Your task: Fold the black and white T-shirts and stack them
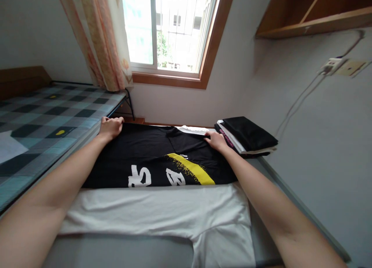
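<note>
A black shirt (151, 144) with white lettering and a yellow stripe lies folded over on top of a light grey shirt (162, 210). My left hand (111, 127) has its fingers closed on the black shirt's far left corner. At the far right edge of the same shirt, my right hand (215, 140) pinches the cloth. The light grey shirt is spread flat on the near side, with a sleeve towards me at the right. Just beyond my right hand sits a stack of folded clothes (250, 134), black on top.
A bed with a checked mattress (84, 101) stands at the left, with white paper (11, 146) on it. Behind are a curtain (101, 39) and a window. A wooden shelf (319, 26) and a socket with a cable (331, 68) are on the right wall.
</note>
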Tool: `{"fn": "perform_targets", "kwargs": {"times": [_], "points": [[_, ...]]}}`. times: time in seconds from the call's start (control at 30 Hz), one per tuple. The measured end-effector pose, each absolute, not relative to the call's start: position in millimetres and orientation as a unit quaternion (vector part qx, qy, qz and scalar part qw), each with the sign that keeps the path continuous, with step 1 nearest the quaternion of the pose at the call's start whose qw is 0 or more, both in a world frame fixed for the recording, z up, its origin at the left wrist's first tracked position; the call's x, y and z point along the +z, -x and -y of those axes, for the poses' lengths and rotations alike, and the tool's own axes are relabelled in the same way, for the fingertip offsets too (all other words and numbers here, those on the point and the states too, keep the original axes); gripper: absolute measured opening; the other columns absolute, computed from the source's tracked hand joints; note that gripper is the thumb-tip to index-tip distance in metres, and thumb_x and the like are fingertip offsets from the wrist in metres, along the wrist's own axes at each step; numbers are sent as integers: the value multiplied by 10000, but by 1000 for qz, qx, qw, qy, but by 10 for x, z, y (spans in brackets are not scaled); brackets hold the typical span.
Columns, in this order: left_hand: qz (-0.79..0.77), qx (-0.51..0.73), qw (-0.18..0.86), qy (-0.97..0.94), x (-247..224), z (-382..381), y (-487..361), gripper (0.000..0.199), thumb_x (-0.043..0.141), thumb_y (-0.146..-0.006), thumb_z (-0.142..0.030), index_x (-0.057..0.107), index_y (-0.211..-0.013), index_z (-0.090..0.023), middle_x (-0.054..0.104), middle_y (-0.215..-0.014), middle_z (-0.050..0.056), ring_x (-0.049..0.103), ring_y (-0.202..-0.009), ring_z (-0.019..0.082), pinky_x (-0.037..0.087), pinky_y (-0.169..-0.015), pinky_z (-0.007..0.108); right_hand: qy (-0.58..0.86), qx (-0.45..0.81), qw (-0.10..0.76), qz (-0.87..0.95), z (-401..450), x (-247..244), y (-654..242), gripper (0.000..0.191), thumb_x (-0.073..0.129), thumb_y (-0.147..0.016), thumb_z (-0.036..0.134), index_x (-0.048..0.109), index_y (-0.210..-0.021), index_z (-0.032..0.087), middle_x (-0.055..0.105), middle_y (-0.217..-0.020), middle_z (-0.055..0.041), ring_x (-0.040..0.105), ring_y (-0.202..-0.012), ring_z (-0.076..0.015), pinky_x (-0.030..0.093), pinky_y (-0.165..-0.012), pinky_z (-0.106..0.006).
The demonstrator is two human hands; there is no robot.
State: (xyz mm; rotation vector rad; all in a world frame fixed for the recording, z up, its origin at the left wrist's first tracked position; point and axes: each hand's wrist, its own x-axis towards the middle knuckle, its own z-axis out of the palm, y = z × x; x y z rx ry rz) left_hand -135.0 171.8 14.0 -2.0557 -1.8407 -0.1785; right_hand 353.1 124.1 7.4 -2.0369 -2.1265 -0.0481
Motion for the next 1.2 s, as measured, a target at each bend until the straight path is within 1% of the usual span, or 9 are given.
{"fn": "perform_targets", "kwargs": {"times": [0.07, 0.2, 0.37, 0.47, 0.63, 0.83, 0.97, 1.07, 1.2], "points": [[625, -85, 219, 744, 227, -1571, 1423, 346, 355, -999, -231, 645, -1148, -117, 716, -1014, 151, 641, -878, 252, 337, -902, 442, 657, -72, 139, 737, -1142, 132, -3533, 179, 604, -921, 234, 707, -1061, 191, 715, -1115, -119, 652, -1028, -291, 429, -916, -411], [492, -156, 273, 811, 321, -1033, 1750, 350, 338, -1046, -284, 652, -1094, -138, 703, -998, 108, 592, -921, 211, 319, -963, 426, 508, -186, 229, 810, -769, 180, -3703, 188, 522, -975, 259, 689, -1025, 190, 695, -987, -104, 619, -966, -267, 406, -922, -406], [360, -112, 211, 902, 55, -325, 2217, 406, 281, -1032, -182, 682, -1087, -206, 702, -993, 84, 587, -953, 230, 396, -938, 397, 391, -168, 169, 889, -394, -16, -4038, 166, 529, -948, 187, 690, -977, 210, 692, -934, -73, 614, -914, -239, 422, -894, -376], [367, -79, 181, 909, -101, -144, 2392, 401, 298, -1010, -167, 691, -1091, -189, 702, -1003, 101, 602, -948, 249, 433, -914, 395, 420, -157, 160, 879, -368, -96, -4167, 151, 564, -914, 164, 701, -968, 196, 698, -954, -86, 622, -913, -247, 439, -869, -374], [419, -93, 205, 880, -101, -121, 2598, 372, 331, -1005, -226, 695, -1070, -178, 699, -1002, 106, 626, -873, 243, 461, -857, 375, 441, -163, 165, 867, -385, -49, -4269, 178, 557, -927, 180, 722, -992, 196, 703, -951, -88, 628, -936, -255, 439, -875, -383], [471, -54, 184, 861, -116, -107, 2621, 361, 402, -899, -229, 693, -1105, -170, 693, -1091, 126, 644, -955, 288, 476, -863, 422, 459, -154, 146, 862, -347, -51, -4289, 195, 599, -877, 160, 764, -969, 207, 711, -936, -86, 625, -924, -259, 436, -846, -389], [501, -41, 173, 847, -115, -52, 2584, 373, 390, -878, -213, 698, -1083, -173, 691, -1112, 125, 646, -974, 292, 477, -865, 428, 484, -156, 206, 836, -301, 85, -4022, 164, 627, -849, 172, 757, -943, 206, 705, -980, -83, 615, -959, -268, 421, -871, -407], [511, -40, 178, 840, -92, -5, 2569, 374, 386, -887, -239, 699, -1077, -165, 689, -1105, 132, 647, -954, 297, 482, -853, 431, 434, -163, 232, 855, -228, 208, -3571, 144, 628, -895, 242, 738, -982, 208, 689, -998, -80, 593, -969, -251, 400, -928, -409], [519, -50, 170, 836, -85, 35, 2510, 378, 373, -898, -258, 702, -1056, -161, 691, -1099, 137, 648, -962, 296, 486, -861, 424, 306, -201, 162, 917, -188, 210, -2860, 205, 635, -914, 251, 696, -1106, 213, 658, -1129, -100, 538, -1044, -261, 372, -929, -405]]}}
